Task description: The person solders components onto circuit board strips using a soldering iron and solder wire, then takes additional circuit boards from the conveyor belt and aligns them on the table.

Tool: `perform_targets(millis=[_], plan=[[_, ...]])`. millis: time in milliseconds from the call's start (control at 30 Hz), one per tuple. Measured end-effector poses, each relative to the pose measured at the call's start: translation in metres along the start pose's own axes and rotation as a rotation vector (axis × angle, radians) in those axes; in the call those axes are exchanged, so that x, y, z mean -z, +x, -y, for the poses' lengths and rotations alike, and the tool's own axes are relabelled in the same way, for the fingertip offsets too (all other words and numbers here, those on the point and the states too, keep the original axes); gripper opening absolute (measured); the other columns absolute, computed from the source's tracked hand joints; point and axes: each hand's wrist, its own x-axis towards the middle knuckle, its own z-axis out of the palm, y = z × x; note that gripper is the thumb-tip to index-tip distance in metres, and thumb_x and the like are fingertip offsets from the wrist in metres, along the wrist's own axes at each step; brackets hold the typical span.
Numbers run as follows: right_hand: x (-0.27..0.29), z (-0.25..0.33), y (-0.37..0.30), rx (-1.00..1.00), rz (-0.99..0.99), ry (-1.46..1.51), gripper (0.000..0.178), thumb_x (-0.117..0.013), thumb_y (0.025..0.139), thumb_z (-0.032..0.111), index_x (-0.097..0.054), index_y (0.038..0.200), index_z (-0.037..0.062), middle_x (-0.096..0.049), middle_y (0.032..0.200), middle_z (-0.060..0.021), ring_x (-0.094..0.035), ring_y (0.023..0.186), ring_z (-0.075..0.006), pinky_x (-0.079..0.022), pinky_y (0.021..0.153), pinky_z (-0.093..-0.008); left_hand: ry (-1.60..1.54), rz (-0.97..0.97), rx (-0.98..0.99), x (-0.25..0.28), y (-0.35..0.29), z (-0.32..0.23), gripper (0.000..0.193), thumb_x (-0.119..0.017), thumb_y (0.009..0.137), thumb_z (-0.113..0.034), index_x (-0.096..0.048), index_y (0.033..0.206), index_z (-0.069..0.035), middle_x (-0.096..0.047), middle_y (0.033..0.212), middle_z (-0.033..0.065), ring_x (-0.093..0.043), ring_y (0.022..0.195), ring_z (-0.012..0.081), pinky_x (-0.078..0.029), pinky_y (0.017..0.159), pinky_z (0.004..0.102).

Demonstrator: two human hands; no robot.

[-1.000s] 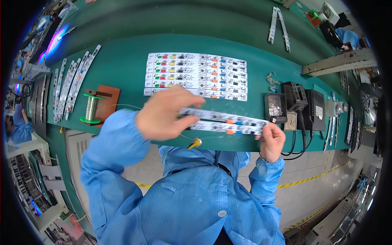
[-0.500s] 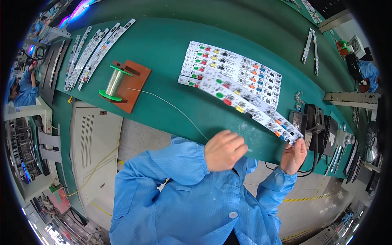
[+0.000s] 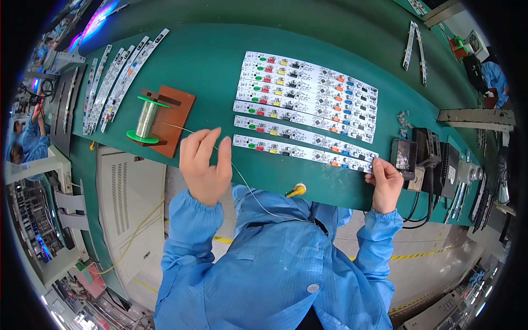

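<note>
My right hand pinches the right end of the nearest circuit board strip, which lies on the green table. Just beyond it is a second loose strip, and farther back several white strips lie in a close row. My left hand is raised over the table's front edge, fingers apart and nothing visibly gripped. Past it runs thin solder wire, coming from a spool with green flanges on a brown stand and drooping across my blue smock.
More board strips lie fanned at the back left. On the right stand a small box and black devices with cables. A yellow-tipped plug sits at the front edge. Another person's blue sleeve shows at far left.
The two strips held raised and tilted in my right hand now lie flat, apart, before the row. My left hand moved left and up and its fingers opened; the wire now droops to my smock.
</note>
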Motion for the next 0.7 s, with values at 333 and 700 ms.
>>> perform_targets(millis=[333,700], plan=[[-0.013,-0.012,0.004,0.236,-0.118,-0.195,0.018,-0.067,0.089,0.013,-0.067,0.095,-0.0042,-0.063,0.076,-0.0024,-0.056,0.058,-0.0069,-0.045,0.052,-0.0211,0.261,0.095,-0.016,-0.023,0.005,0.012,0.019,-0.073,0.077,-0.018,-0.070,0.091,-0.006,-0.063,0.090,0.0061,-0.058,0.084,0.0257,-0.042,0.073,0.0385],[-0.030,0.001,0.003,0.510,-0.315,-0.533,0.016,-0.073,0.079,0.009,-0.069,0.091,-0.0014,-0.061,0.078,-0.0083,-0.055,0.056,-0.0135,-0.044,0.050,-0.0254,0.304,0.102,-0.041,-0.037,0.015,0.014,0.011,-0.070,0.081,-0.018,-0.070,0.085,-0.007,-0.067,0.085,0.0039,-0.060,0.077,0.0221,-0.042,0.066,0.0359]])
